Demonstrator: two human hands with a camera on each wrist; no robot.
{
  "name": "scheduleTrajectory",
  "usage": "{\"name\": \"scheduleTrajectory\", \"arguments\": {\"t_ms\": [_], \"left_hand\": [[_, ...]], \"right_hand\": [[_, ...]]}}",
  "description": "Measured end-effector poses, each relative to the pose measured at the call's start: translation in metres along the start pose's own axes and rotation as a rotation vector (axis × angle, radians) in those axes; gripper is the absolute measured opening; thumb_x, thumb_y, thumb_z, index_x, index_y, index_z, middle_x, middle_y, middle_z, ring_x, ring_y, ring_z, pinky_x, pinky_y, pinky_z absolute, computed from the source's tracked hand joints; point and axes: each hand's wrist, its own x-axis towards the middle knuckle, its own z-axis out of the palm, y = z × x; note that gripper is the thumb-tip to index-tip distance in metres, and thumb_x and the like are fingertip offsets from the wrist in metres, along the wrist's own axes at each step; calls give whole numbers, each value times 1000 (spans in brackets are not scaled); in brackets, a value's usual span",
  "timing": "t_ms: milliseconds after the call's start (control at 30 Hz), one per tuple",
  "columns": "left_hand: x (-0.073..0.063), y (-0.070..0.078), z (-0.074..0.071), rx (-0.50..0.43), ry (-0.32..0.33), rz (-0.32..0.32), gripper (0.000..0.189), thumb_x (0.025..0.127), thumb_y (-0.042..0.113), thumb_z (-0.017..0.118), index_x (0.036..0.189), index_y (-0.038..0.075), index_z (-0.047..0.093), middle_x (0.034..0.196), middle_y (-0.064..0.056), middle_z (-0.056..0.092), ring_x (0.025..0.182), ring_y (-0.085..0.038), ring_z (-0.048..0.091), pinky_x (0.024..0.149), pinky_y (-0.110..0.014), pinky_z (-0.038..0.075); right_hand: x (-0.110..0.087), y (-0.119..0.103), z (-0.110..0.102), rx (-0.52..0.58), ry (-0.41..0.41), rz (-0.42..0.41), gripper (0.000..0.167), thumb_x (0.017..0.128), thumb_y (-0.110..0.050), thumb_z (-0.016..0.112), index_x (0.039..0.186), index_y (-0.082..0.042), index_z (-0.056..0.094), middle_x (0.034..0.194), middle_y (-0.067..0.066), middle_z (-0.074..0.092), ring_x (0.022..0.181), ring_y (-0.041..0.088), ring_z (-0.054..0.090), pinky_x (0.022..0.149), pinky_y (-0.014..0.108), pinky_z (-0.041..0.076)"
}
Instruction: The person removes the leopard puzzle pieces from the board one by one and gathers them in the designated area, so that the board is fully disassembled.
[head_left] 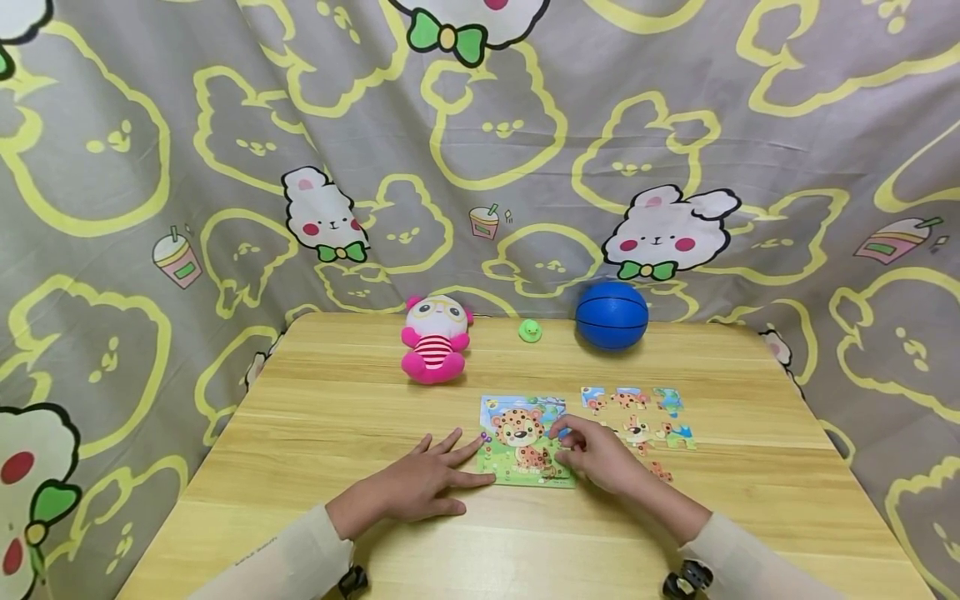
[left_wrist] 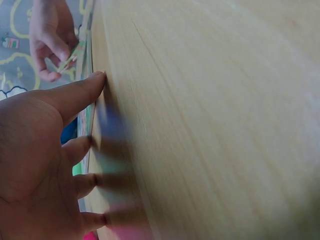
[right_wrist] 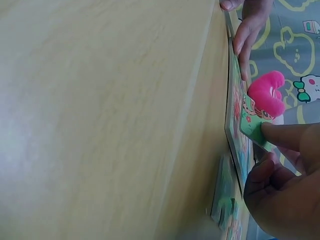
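A jigsaw board (head_left: 498, 473) with a spotted leopard cub picture lies flat on the wooden table. My left hand (head_left: 423, 483) rests on the table with its fingers spread, the fingertips at the board's left edge. Over the board's right side, my right hand (head_left: 600, 454) pinches a green jigsaw piece (right_wrist: 253, 126) between thumb and fingers. In the right wrist view that piece is held tilted above the board. Several loose jigsaw pieces (head_left: 637, 431) lie to the right of the board, some partly hidden behind the right hand.
Along the back of the table (head_left: 337, 400) sit a pink panda plush (head_left: 435, 342), a small green duck toy (head_left: 530, 331) and a blue ball (head_left: 612, 316). A grey curtain (head_left: 517, 108) with yellow outlines hangs behind and on both sides.
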Motion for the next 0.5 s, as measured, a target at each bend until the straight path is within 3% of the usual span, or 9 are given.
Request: {"name": "scheduleTrajectory", "arguments": {"t_ms": [500], "left_hand": [[-1,0,2,-4,10,10,54,104,46,57,155,51,39,173,0,14,158,-41,9,115,-75,21]], "right_hand": [[-19,14,-22,32,0,-4,19,98,-7,69,117,-8,67,84,4,63,68,12,50,62,25,43]]}}
